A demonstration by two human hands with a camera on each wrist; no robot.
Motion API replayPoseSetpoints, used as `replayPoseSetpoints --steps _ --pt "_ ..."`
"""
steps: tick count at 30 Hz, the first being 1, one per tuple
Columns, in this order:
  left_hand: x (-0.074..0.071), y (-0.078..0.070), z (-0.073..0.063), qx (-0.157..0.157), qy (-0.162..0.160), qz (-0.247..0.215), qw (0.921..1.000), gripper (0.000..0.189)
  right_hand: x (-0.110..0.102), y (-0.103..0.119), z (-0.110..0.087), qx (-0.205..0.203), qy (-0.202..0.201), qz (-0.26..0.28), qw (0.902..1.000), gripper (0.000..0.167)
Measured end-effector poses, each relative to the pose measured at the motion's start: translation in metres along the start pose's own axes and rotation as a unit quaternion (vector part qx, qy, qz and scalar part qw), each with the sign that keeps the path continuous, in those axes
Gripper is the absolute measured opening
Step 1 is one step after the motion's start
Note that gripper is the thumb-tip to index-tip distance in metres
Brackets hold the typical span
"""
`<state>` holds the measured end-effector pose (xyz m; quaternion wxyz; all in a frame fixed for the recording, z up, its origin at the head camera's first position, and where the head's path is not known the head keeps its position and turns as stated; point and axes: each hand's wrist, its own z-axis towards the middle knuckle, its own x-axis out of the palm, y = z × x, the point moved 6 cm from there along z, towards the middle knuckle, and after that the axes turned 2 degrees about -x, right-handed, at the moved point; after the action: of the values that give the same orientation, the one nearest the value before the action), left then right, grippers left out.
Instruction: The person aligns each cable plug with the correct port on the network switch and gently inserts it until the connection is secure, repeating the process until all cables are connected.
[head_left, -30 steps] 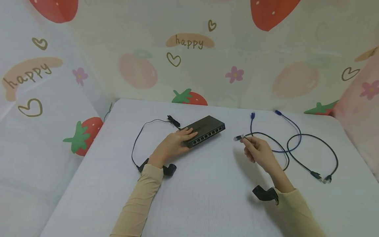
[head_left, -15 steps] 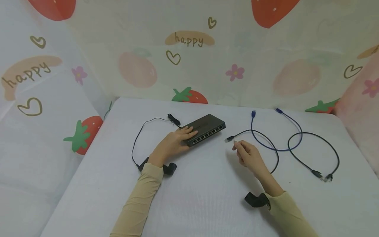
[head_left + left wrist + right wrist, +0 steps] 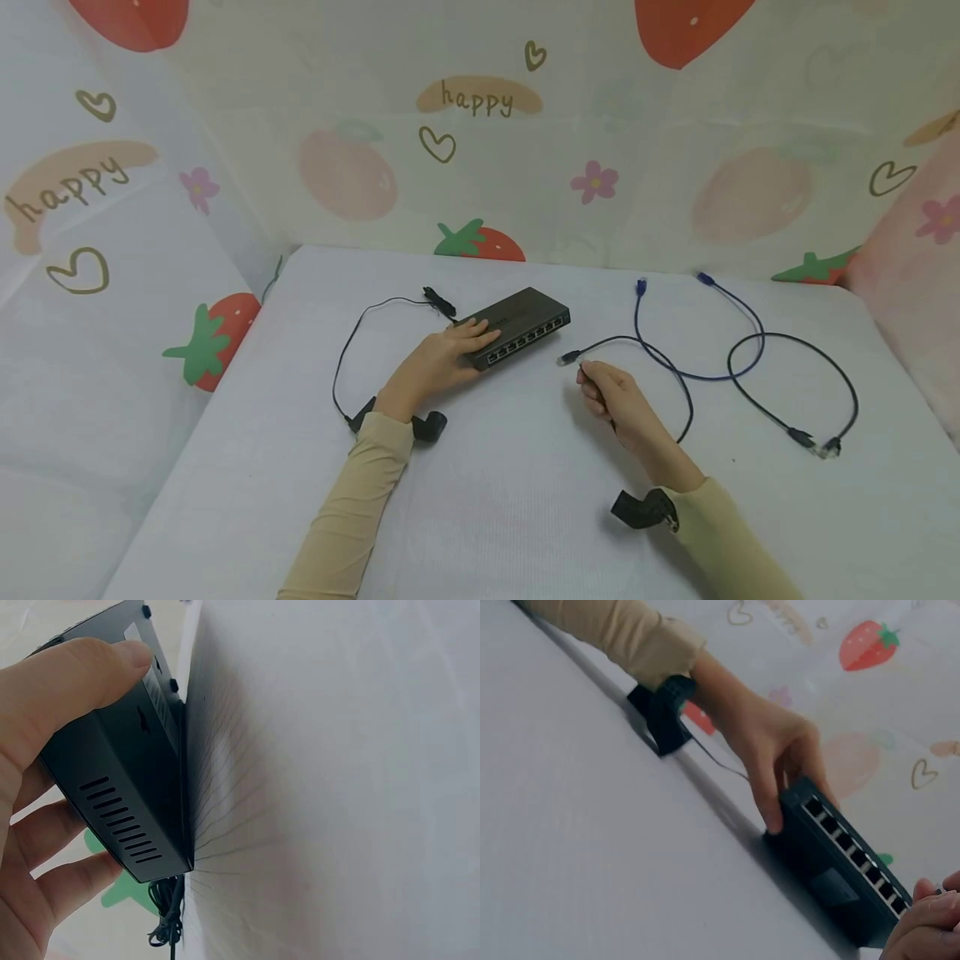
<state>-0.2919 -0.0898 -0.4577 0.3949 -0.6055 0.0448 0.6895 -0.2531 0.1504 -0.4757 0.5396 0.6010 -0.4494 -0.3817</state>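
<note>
My left hand grips one end of a black network switch, fingers over its top. In the left wrist view the thumb presses the labelled underside of the switch, which is tipped up off the white table. The row of ports on the switch shows in the right wrist view. To its right, my right hand pinches one end of a dark Ethernet cable, the plug mostly hidden by the fingertips. The cable's other plug lies just beyond those fingertips, near the switch.
A blue Ethernet cable lies at the back right, crossed by the held cable. Another black Ethernet cable is looped at the right, its plugs together. From the switch's rear, a tied black cord runs out toward the left wrist.
My right hand has moved left and slightly toward me with the cable end, bringing the cable's loose plug closer to the switch. The left hand and the switch stay in place.
</note>
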Motion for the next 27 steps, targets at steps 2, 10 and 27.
replayPoseSetpoints --steps 2,10,27 --pt "0.000 0.000 0.000 0.001 -0.001 0.000 1.0000 0.061 0.007 -0.002 0.001 0.010 0.009 -0.004 0.9999 0.034" --pt "0.000 -0.002 -0.001 0.007 -0.003 0.012 0.9999 0.060 0.035 -0.006 0.006 0.013 0.028 -0.014 0.9994 0.039" --pt "-0.002 0.000 -0.001 0.012 -0.020 0.004 0.9997 0.059 0.081 -0.010 0.028 0.061 0.025 0.007 0.9978 0.037"
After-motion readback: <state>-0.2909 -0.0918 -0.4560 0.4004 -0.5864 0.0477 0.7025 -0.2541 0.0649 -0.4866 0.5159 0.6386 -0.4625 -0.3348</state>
